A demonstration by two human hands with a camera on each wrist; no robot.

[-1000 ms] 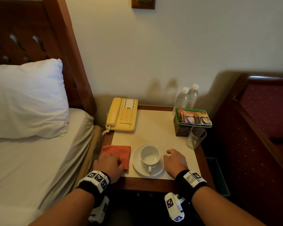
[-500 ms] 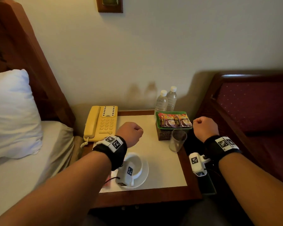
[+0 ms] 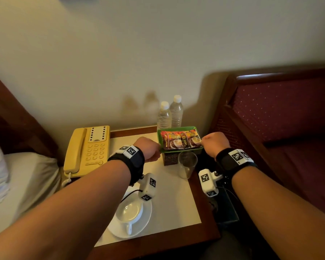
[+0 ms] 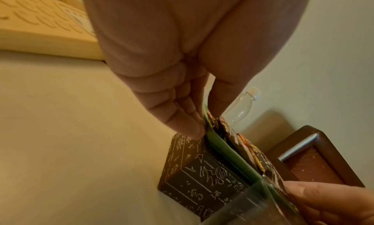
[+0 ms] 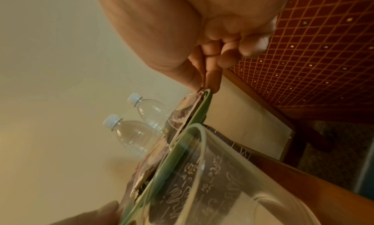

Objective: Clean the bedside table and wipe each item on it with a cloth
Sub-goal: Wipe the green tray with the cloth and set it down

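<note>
On the counter point(image 3: 174, 199), seen from the head view, the yellow telephone point(image 3: 88, 149) lies at about 10 o'clock, and the cup on its saucer point(image 3: 129, 216) stands at 7 o'clock. At 1 o'clock two water bottles point(image 3: 170, 114) stand against the wall, just behind a dark box point(image 4: 194, 171) with pale engraved characters, and a clear glass point(image 3: 187, 164) stands just in front of that box. On top of the box rests the green tray point(image 3: 178, 147) with coffee sachets point(image 3: 180, 139).

The left hand point(image 3: 148, 149) pinches the left edge of the tray between thumb and fingers; the right hand point(image 3: 214, 145) pinches the right edge in the same way. The cloth is not visible in any view.

I judge the step is to lift the tray away, so the surfaces can be wiped. It should stay level, otherwise the loose sachets may slide off, and it should rise straight up, clear of the glass.

The sachets seem to carry the word "Coffee", but the brand is too blurred to read.
</note>
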